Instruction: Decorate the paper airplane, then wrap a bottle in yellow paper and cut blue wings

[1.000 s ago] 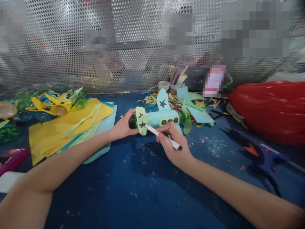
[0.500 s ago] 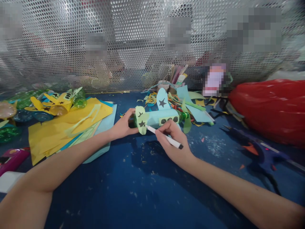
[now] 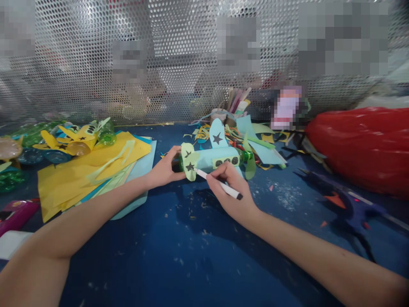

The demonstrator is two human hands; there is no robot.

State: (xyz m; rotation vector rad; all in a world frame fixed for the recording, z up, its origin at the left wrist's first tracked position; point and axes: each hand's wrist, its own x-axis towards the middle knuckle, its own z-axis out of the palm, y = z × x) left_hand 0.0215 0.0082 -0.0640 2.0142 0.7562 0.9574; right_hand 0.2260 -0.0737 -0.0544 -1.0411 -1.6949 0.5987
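Note:
A green plastic bottle wrapped in light blue paper (image 3: pixel 203 157) lies on its side, dressed as a toy plane. Its paper wing (image 3: pixel 217 133) and pale green tail piece (image 3: pixel 188 162) carry black stars, and three dark round windows show on a green strip. My left hand (image 3: pixel 168 166) grips the bottle's base end at the left, thumb below and fingers above. In my right hand (image 3: pixel 233 187) is a white marker (image 3: pixel 220 184) with a black end, pinched like a pen. The marker's tip touches the lower star on the tail piece.
Yellow and blue paper sheets (image 3: pixel 92 170) lie at left, with a yellow paper-covered bottle plane (image 3: pixel 79 138) behind them. A purple glue gun (image 3: pixel 358 202) and a red plastic bag (image 3: pixel 361 149) are at right. Paper scraps (image 3: pixel 265 151) lie behind the bottle, before a perforated metal screen (image 3: pixel 185 55).
My right hand and the marker have shifted slightly to the left, the tip staying at the lower star. My left hand and the bottle look almost unmoved.

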